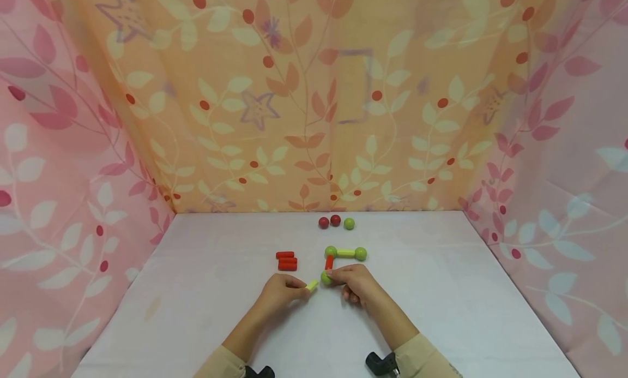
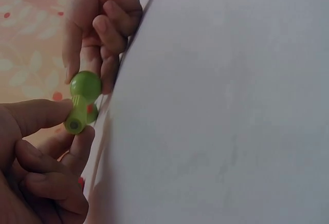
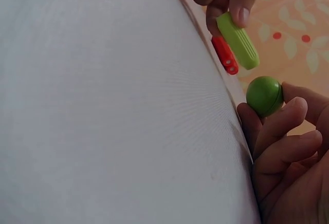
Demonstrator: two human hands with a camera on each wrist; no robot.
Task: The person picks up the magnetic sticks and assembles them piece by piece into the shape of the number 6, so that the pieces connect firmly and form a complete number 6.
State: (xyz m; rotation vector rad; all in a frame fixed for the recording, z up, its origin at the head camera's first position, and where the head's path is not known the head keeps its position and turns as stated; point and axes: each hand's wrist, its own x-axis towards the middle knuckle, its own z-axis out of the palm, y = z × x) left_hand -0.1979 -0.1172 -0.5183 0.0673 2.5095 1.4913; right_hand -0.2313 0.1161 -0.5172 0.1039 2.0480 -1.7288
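My left hand (image 1: 282, 292) pinches a yellow-green rod (image 1: 312, 285) between thumb and finger, its free end pointing at a green ball (image 1: 326, 277). That ball is pinched by my right hand (image 1: 360, 284). In the right wrist view a small gap separates the rod (image 3: 239, 41) from the ball (image 3: 264, 96). From the held ball a red rod (image 1: 329, 263) runs up to a second green ball (image 1: 331, 252). Another yellow-green rod (image 1: 345, 253) links that one to a third green ball (image 1: 361, 253) on the right.
Several red rods (image 1: 287, 267) lie together left of the joined pieces. Two red balls (image 1: 324, 223) and a loose green ball (image 1: 349, 223) sit near the far edge of the white table (image 1: 206, 241). Patterned cloth (image 1: 304, 94) hangs behind and at both sides.
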